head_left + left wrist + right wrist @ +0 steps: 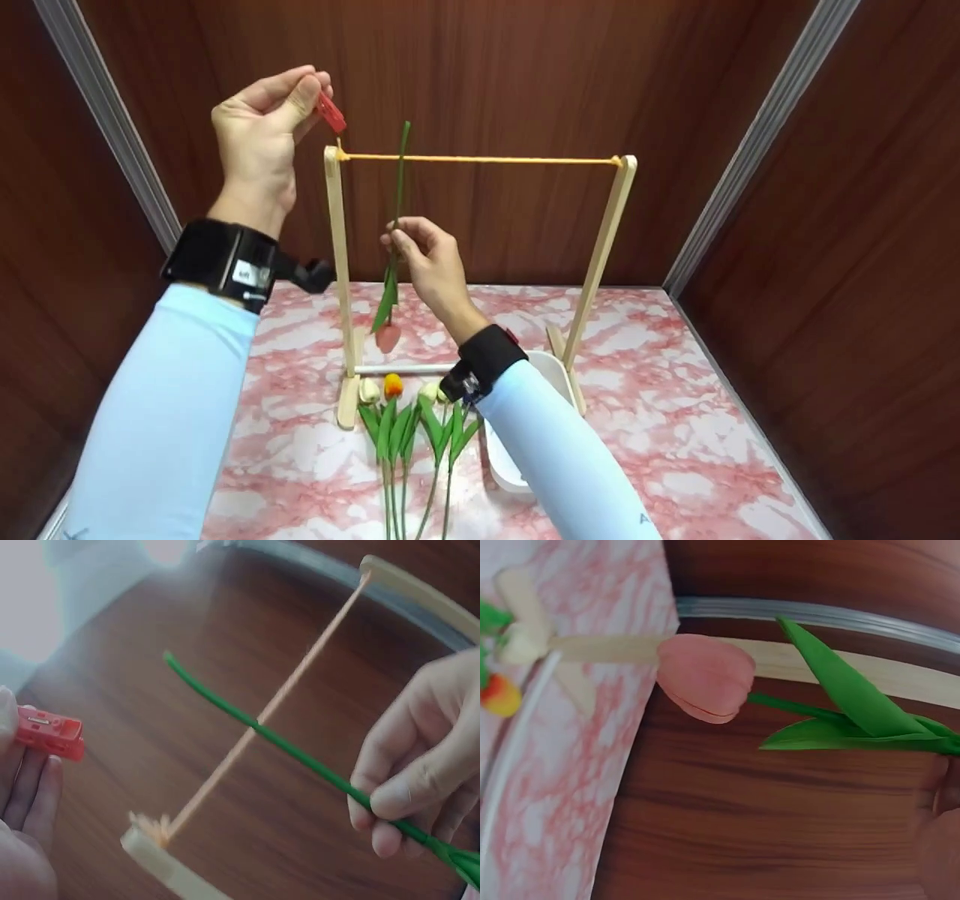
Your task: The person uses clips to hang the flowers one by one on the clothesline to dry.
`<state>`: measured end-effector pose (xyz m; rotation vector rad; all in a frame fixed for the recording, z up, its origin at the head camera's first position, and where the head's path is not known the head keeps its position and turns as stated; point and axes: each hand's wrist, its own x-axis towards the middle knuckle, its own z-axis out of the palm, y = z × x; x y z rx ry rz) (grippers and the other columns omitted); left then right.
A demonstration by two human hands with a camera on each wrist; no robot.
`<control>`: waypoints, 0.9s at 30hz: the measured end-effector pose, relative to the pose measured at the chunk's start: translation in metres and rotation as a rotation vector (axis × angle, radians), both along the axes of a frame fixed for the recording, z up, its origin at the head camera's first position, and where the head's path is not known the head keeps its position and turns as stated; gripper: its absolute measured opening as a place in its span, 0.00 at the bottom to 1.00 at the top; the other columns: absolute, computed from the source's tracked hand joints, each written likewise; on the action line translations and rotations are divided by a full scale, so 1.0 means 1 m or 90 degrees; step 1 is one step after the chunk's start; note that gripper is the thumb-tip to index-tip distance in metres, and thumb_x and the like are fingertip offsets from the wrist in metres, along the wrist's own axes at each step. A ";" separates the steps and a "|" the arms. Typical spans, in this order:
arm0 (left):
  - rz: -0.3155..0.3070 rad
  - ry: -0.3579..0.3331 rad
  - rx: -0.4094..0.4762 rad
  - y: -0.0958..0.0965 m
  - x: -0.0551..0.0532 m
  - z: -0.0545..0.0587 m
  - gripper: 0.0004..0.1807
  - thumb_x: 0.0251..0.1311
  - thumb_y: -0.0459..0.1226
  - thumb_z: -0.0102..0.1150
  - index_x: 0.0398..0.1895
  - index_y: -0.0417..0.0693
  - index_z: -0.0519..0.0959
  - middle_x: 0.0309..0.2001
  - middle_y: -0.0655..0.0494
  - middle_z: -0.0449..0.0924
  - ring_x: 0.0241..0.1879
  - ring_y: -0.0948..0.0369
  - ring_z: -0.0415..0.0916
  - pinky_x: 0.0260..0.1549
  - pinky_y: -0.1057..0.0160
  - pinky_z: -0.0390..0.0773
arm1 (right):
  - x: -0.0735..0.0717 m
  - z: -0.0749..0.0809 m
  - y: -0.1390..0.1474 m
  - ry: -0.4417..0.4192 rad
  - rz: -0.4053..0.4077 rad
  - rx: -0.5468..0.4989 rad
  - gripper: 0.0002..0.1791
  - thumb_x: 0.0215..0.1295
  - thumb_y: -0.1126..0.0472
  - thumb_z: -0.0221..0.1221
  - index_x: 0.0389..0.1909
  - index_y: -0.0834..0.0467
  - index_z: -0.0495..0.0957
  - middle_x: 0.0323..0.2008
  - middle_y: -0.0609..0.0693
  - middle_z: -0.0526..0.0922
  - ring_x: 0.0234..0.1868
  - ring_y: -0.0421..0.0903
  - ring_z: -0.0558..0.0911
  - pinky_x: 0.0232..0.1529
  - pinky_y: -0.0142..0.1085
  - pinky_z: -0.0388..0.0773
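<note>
Between thumb and fingers my left hand (262, 139) pinches a red clothespin (331, 114), above the left end of the orange string (480, 159). The left wrist view shows the red clothespin (51, 733) at the fingertips. My right hand (431, 262) pinches the green stem of a pink tulip (388, 337) that hangs head down. Its stem crosses the string near the left post, with the tip rising above it. In the right wrist view the pink bloom (706, 679) and its long leaves (847, 690) show clearly, the hand only at the edge.
The string is tied between two wooden posts (596, 262) of a stand with a white bottom bar (405, 369). Several tulips (394, 435), white and orange, lie on the pink marbled table (690, 420). A white tray (504, 469) sits partly under the right forearm. Brown panels surround the table.
</note>
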<state>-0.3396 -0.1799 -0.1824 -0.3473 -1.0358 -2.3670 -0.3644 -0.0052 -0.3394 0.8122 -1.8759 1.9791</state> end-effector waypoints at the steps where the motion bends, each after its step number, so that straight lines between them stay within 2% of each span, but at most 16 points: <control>1: -0.005 -0.004 0.003 -0.002 -0.005 -0.001 0.06 0.55 0.22 0.72 0.37 0.28 0.88 0.35 0.38 0.89 0.35 0.52 0.89 0.47 0.57 0.87 | -0.001 0.002 -0.002 -0.009 0.005 0.000 0.08 0.77 0.70 0.59 0.48 0.71 0.83 0.39 0.58 0.89 0.44 0.55 0.88 0.45 0.39 0.87; 4: -0.018 -0.021 0.006 -0.006 -0.017 -0.006 0.06 0.56 0.22 0.72 0.37 0.28 0.88 0.35 0.38 0.89 0.35 0.52 0.89 0.47 0.57 0.87 | -0.002 0.005 -0.006 -0.035 0.019 0.013 0.08 0.77 0.70 0.59 0.48 0.68 0.84 0.38 0.57 0.89 0.44 0.55 0.88 0.45 0.39 0.87; 6: -0.031 -0.030 0.008 -0.007 -0.023 -0.010 0.06 0.57 0.22 0.71 0.37 0.28 0.88 0.36 0.38 0.89 0.36 0.51 0.90 0.48 0.57 0.87 | -0.003 0.006 -0.008 -0.050 0.024 0.019 0.08 0.77 0.70 0.59 0.48 0.67 0.85 0.38 0.58 0.89 0.42 0.51 0.88 0.45 0.38 0.87; 12: -0.075 -0.052 0.020 -0.009 -0.035 -0.022 0.06 0.59 0.21 0.69 0.39 0.28 0.88 0.35 0.38 0.89 0.36 0.50 0.90 0.46 0.57 0.87 | -0.006 0.009 -0.013 -0.075 0.027 0.036 0.08 0.77 0.69 0.59 0.47 0.65 0.85 0.37 0.57 0.89 0.39 0.44 0.87 0.43 0.37 0.87; 18: -0.103 -0.049 0.020 -0.013 -0.039 -0.033 0.05 0.60 0.22 0.68 0.39 0.27 0.88 0.35 0.39 0.89 0.36 0.51 0.89 0.41 0.62 0.88 | -0.006 0.009 -0.021 -0.093 0.035 0.048 0.08 0.78 0.68 0.59 0.48 0.65 0.86 0.38 0.58 0.89 0.39 0.45 0.87 0.42 0.37 0.86; 21: -0.120 -0.053 0.023 -0.014 -0.041 -0.039 0.05 0.61 0.23 0.67 0.38 0.28 0.88 0.35 0.39 0.89 0.36 0.51 0.89 0.41 0.62 0.88 | -0.005 0.009 -0.024 -0.110 0.036 0.058 0.08 0.78 0.68 0.59 0.48 0.64 0.86 0.37 0.55 0.89 0.39 0.44 0.87 0.40 0.36 0.85; 27: -0.129 -0.061 -0.011 -0.010 -0.044 -0.046 0.05 0.62 0.24 0.68 0.40 0.29 0.88 0.37 0.41 0.90 0.38 0.54 0.89 0.42 0.65 0.87 | -0.007 0.007 -0.027 -0.114 0.039 0.066 0.08 0.78 0.67 0.58 0.48 0.65 0.86 0.37 0.54 0.89 0.37 0.42 0.86 0.38 0.35 0.84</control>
